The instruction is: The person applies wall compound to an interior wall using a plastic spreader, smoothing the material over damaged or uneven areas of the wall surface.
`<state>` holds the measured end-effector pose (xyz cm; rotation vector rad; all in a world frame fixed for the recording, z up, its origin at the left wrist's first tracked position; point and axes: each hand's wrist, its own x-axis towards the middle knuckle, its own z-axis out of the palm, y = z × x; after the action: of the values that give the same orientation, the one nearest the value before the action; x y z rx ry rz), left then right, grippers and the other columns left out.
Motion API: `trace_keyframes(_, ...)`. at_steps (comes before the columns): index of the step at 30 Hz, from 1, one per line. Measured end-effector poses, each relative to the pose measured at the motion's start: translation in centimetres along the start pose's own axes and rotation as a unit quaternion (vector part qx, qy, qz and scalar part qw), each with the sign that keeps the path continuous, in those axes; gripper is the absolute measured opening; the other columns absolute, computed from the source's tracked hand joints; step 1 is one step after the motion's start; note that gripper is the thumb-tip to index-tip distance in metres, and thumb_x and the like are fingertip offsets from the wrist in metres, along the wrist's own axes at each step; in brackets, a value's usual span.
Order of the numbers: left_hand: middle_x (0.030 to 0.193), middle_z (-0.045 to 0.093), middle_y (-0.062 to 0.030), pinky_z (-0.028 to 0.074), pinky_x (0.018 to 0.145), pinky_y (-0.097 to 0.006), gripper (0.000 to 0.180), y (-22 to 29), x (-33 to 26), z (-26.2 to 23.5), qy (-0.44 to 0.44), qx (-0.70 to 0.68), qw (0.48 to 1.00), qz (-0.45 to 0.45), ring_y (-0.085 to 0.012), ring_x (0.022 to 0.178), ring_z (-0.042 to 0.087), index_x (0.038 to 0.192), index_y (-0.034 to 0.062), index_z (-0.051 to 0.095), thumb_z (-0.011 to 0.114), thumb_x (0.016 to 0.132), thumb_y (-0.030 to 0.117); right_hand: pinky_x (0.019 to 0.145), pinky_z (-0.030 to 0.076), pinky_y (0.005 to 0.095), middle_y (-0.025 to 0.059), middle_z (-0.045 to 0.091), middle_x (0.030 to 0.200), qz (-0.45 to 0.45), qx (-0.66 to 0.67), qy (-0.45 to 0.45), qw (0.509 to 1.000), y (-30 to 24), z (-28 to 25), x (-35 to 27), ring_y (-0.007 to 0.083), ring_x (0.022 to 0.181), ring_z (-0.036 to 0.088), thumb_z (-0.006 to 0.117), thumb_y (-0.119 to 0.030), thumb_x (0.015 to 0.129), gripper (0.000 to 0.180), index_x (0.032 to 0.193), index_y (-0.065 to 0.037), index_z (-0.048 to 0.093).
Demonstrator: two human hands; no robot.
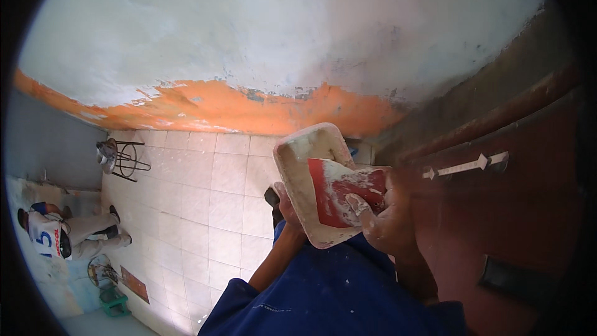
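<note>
I see my left hand mostly hidden behind the putty-smeared white tray it props up near the wall's orange band, its fingers impossible to make out, while my right hand pinches the red scraper, blurred, against the tray's inside.

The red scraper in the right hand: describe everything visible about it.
The red scraper is a flat, thin blade, plastic by its look, with a straight edge and smears of white putty across its face. It lies tilted inside the pale, putty-crusted tray, blade against the tray's inner surface. The right hand pinches its right end, a putty-coated finger pressed on top. The left hand holds the tray from below.
</note>
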<state>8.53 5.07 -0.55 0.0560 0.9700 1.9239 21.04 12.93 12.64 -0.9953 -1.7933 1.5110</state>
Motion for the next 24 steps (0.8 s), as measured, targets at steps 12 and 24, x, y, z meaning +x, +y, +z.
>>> trace_keyframes(12, 0.13, 0.046, -0.0126, 0.037, 0.101, -0.047, 0.072, -1.9, -1.3, -5.1, -0.106, -0.142, 0.982, -0.065, -0.0288, 0.117, 0.046, 0.136, 0.0076, 0.034, 0.029, 0.089, 0.063, 0.066, 0.052, 0.0371, 0.0239, 0.062, 0.083, -0.093, -0.098, 0.015, 0.991, -0.1, 1.7, -1.9, 0.036, 0.076, 0.066, 0.065, -0.006, 0.077, 0.038, 0.11, 0.002, 0.05)
trace_keyframes(24, 0.13, 0.047, -0.0127, 0.038, 0.1, -0.046, 0.07, -1.5, -1.0, -5.4, -0.063, -0.14, 0.988, -0.026, -0.0286, 0.116, 0.047, 0.135, 0.0076, 0.035, 0.029, 0.09, 0.061, 0.068, 0.051, 0.0409, 0.0246, 0.061, 0.084, -0.042, -0.141, -0.08, 0.986, 0.2, 2.1, -0.2, 0.0408, 0.076, 0.063, 0.066, -0.006, 0.074, 0.05, 0.117, 0.004, 0.043)
